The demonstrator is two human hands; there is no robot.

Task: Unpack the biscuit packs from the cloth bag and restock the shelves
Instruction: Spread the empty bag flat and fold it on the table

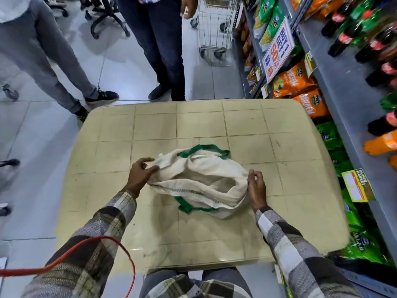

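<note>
Cloth bag (199,179), cream with green handles, lies slumped at centre frame on a beige tiled table (290,130). Mouth gapes toward the viewer; nothing can be made out inside. Left hand (141,171) pinches the bag's left rim, fingers closed on the fabric. Right hand (256,186) sits against the bag's right edge, fingers curled and touching cloth; firm grasp or not, cannot tell. Checked sleeves run to lower frame. Red cable (120,244) loops at lower left. Shelves (343,87) at right carry orange and green snack bags (294,81) and bottles (348,36). Two bystanders' legs and a wire trolley (214,29) stand at top.
</note>
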